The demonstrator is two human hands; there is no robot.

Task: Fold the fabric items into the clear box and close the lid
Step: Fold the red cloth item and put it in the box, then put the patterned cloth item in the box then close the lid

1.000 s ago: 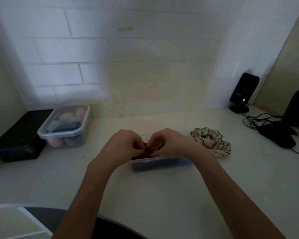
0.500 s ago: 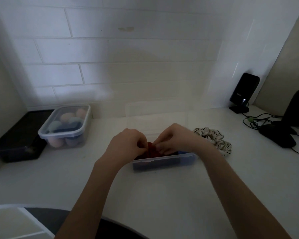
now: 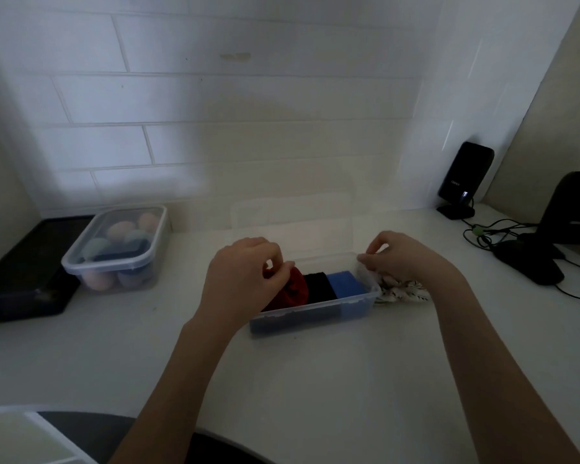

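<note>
A long clear box (image 3: pixel 315 304) sits open on the white table (image 3: pixel 315 380), lying crosswise in front of the person. Inside it, side by side from left to right, are a red fabric piece (image 3: pixel 293 289), a black fabric piece (image 3: pixel 318 285) and a blue fabric piece (image 3: pixel 345 283). The left hand (image 3: pixel 245 279) hangs over the box's left end, its fingers (image 3: pixel 277 267) curled down and pinching the top of the red piece. The right hand (image 3: pixel 402 259) is at the box's right end, fingers bent and resting on a striped white fabric item (image 3: pixel 402 293) that lies on the table just outside the box, touching its right wall; whether those fingers truly hold the cloth or only press on it I cannot tell from here. The box's clear lid (image 3: pixel 292 226) appears to stand behind the box toward the tiled wall, so faint that its edges are hard to trace. Off to the left stands a lidded plastic container (image 3: pixel 114 252) holding rounded pastel things, and beyond it a black tray (image 3: pixel 21 279) in the corner. To the far right are a small black speaker (image 3: pixel 466 175), a tangle of cables (image 3: pixel 493 232) and a black stand (image 3: pixel 549 249), all well apart from the box.
</note>
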